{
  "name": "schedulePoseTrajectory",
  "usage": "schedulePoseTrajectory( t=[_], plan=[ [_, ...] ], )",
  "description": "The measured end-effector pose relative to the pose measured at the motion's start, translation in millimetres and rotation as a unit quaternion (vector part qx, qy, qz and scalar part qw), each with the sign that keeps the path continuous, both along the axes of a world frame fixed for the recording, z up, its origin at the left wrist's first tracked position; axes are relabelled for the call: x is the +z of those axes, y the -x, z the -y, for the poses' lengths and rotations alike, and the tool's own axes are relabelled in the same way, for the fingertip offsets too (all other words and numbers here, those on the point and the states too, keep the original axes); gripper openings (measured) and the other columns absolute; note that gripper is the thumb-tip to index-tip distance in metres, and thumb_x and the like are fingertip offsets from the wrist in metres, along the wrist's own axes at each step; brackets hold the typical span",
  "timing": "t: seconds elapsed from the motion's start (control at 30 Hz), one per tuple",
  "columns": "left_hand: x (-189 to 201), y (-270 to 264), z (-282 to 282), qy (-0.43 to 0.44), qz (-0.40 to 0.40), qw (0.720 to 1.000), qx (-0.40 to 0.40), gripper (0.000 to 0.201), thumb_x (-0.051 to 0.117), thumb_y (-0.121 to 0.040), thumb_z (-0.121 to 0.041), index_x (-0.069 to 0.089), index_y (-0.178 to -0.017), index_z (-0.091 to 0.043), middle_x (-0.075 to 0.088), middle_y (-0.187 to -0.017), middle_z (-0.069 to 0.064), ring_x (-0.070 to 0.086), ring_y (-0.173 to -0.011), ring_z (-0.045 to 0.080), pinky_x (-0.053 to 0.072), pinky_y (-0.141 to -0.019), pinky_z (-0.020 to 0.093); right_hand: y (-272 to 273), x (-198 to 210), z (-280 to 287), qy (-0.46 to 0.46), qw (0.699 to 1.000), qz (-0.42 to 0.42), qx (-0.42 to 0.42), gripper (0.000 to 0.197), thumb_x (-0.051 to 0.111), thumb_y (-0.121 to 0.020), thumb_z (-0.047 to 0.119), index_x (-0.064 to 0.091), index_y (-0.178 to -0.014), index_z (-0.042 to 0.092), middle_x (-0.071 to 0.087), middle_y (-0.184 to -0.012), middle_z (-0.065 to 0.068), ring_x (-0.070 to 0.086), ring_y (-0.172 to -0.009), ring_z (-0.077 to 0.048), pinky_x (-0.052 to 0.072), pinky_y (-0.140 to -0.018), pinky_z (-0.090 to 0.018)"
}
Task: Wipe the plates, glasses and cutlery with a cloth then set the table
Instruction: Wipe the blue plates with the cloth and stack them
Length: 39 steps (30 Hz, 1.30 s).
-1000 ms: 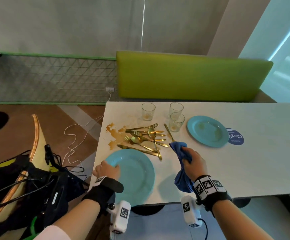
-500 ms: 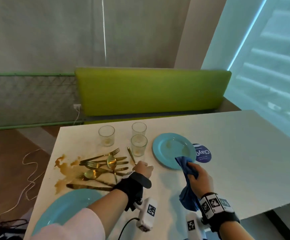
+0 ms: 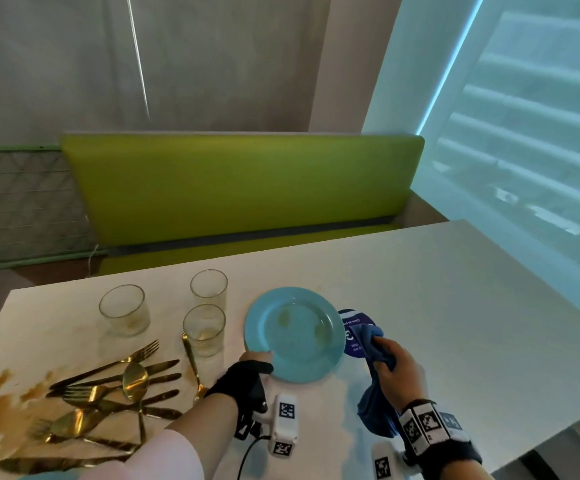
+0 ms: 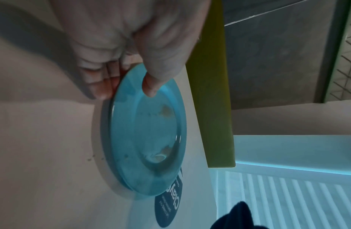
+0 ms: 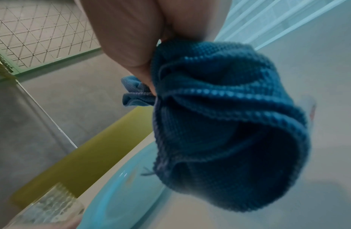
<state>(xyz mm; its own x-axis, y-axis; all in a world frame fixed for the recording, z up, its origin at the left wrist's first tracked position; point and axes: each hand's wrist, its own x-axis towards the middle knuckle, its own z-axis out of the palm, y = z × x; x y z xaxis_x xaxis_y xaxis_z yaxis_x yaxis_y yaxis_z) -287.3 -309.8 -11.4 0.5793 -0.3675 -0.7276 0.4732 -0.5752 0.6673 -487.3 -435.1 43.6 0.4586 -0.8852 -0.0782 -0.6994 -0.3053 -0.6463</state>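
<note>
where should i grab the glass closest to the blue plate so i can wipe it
Take the glass by its straight side wall, low down, coming from the near side with fingers wrapped round it. It stands upright, mouth open upward, so the cloth can enter from above. A gold utensil lies close on its left.

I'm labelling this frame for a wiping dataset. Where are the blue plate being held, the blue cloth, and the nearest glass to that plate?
blue plate (image 3: 299, 355), head view, bare centre of its well.
blue cloth (image 5: 225, 124), right wrist view, middle of the bunched folds.
nearest glass (image 3: 204, 329), head view, its side wall.
</note>
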Motion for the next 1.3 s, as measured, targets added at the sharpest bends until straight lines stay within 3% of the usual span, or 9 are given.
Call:
schedulePoseTrajectory(
  t=[0.07,0.17,0.4,0.67,0.77,0.93,1.03,1.17,1.3],
  plan=[
    [3.4,1.4,8.3,-0.016,0.012,0.999,0.048,0.040,0.051,-0.095,-0.017,0.050,-0.127,0.007,0.061,-0.098,0.018,0.059,-0.071,0.031,0.052,-0.047,0.024,-1.8,-0.5,3.6,-0.003,1.000,0.001,0.004,0.041,0.057,-0.082,0.000,0.062,-0.120,0.013,0.065,-0.117,-0.013,0.059,-0.108,-0.028,0.035,-0.083,-0.020],
    [6.9,1.2,18.5,0.008,0.057,0.994,0.089,0.040,0.051,-0.093,-0.013,0.049,-0.129,0.007,0.058,-0.126,0.023,0.056,-0.114,0.036,0.049,-0.094,0.036,-5.1,1.5,8.9,-0.003,1.000,0.007,0.005,0.041,0.057,-0.082,-0.001,0.062,-0.120,0.013,0.065,-0.118,-0.012,0.059,-0.109,-0.028,0.035,-0.084,-0.020],
    [20.9,1.5,14.6,0.151,0.015,0.976,0.158,0.015,0.049,-0.094,-0.015,0.043,-0.104,-0.005,0.056,-0.118,0.020,0.057,-0.108,0.036,0.048,-0.097,0.051,-11.1,22.0,2.9,0.010,1.000,0.019,-0.008,0.040,0.057,-0.083,0.001,0.061,-0.121,0.011,0.065,-0.118,-0.013,0.059,-0.110,-0.030,0.042,-0.091,-0.029],
    [60.9,7.3,-61.0,0.274,-0.002,0.950,0.146,0.016,0.040,-0.099,-0.023,0.041,-0.115,-0.018,0.054,-0.111,0.007,0.057,-0.087,0.022,0.050,-0.068,0.032,-29.6,53.2,-54.3,0.059,0.998,0.021,0.020,0.045,0.057,-0.083,0.002,0.056,-0.127,0.011,0.060,-0.126,-0.013,0.055,-0.117,-0.029,0.038,-0.096,-0.028],
    [72.1,14.2,-109.3,0.305,-0.038,0.939,0.155,0.027,0.033,-0.101,-0.031,0.045,-0.125,-0.029,0.058,-0.111,0.001,0.055,-0.096,0.022,0.048,-0.077,0.033,-47.9,56.4,-85.2,0.071,0.995,-0.007,0.069,0.047,0.058,-0.084,0.004,0.052,-0.130,0.008,0.057,-0.130,-0.014,0.052,-0.121,-0.028,0.034,-0.097,-0.026],
    [80.3,17.5,-188.2,0.325,-0.087,0.930,0.151,0.022,0.034,-0.099,-0.039,0.053,-0.098,-0.028,0.061,-0.112,0.001,0.059,-0.087,0.017,0.048,-0.077,0.032,-87.0,46.1,-156.8,0.097,0.985,-0.003,0.140,0.046,0.058,-0.084,0.005,0.052,-0.130,0.005,0.056,-0.129,-0.018,0.051,-0.120,-0.033,0.031,-0.096,-0.027],
    [80.2,13.5,-226.1,0.347,-0.093,0.920,0.155,0.022,0.031,-0.101,-0.034,0.051,-0.106,-0.026,0.065,-0.108,0.006,0.067,-0.081,0.015,0.054,-0.071,0.032,-109.5,29.3,-225.4,0.186,0.947,0.107,0.240,0.038,0.061,-0.076,0.005,0.066,-0.113,0.003,0.067,-0.108,-0.018,0.057,-0.096,-0.040,0.038,-0.087,-0.025],
    [84.7,-0.2,-272.3,0.347,-0.071,0.910,0.216,0.038,0.030,-0.101,-0.035,0.050,-0.124,-0.013,0.064,-0.102,0.014,0.071,-0.059,0.015,0.058,-0.054,0.025,-111.2,-5.0,-301.8,0.247,0.861,0.177,0.408,0.036,0.059,-0.073,0.009,0.066,-0.109,0.009,0.070,-0.100,-0.009,0.045,-0.086,-0.017,0.041,-0.081,-0.024],
    [88.6,-6.5,-309.3,0.352,-0.030,0.907,0.230,0.034,0.028,-0.102,-0.032,0.049,-0.123,-0.017,0.056,-0.126,0.014,0.063,-0.093,0.024,0.052,-0.077,0.034,-80.8,-22.9,-300.5,0.323,0.797,0.159,0.486,0.045,0.054,-0.063,-0.001,0.064,-0.104,0.015,0.072,-0.096,-0.003,0.045,-0.083,-0.015,0.042,-0.080,-0.022]
  ],
)
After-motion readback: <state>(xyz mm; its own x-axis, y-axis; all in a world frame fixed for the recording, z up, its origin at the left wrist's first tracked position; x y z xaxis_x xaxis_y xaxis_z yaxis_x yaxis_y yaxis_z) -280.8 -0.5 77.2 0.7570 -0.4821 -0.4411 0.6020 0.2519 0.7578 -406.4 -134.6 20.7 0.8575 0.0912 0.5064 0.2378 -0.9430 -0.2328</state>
